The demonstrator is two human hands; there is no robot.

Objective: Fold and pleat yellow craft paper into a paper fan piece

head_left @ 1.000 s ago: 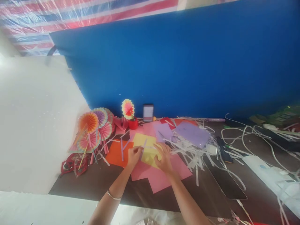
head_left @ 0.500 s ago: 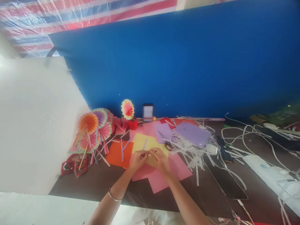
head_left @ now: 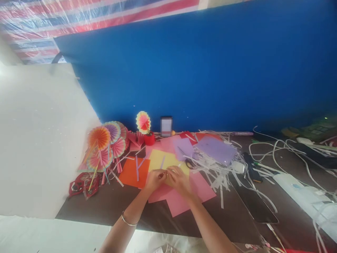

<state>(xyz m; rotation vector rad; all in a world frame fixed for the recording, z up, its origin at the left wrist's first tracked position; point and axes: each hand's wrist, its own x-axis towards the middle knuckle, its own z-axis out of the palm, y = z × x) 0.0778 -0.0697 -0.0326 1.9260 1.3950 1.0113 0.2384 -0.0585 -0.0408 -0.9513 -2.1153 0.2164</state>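
Observation:
My left hand (head_left: 154, 178) and my right hand (head_left: 178, 180) meet over a yellow paper sheet (head_left: 164, 160) that lies on pink paper (head_left: 184, 198). The fingertips of both hands are pinched together on something small and thin between them, too small to name. A bangle sits on my left wrist. An orange sheet (head_left: 134, 173) with lilac strips on it lies just left of my left hand. Scissors (head_left: 189, 162) rest just beyond my right hand.
Folded paper fans (head_left: 105, 144) are heaped at the left, one standing in a red pot (head_left: 149, 139). Lilac sheets (head_left: 216, 150) and white paper strips (head_left: 218, 172) lie to the right, then a dark phone (head_left: 254, 203), cables and a white power strip (head_left: 302, 191). A blue wall rises behind.
My two hands have drawn closer together over the yellow sheet, with the right hand shifting left and its fingers going from spread to pinched.

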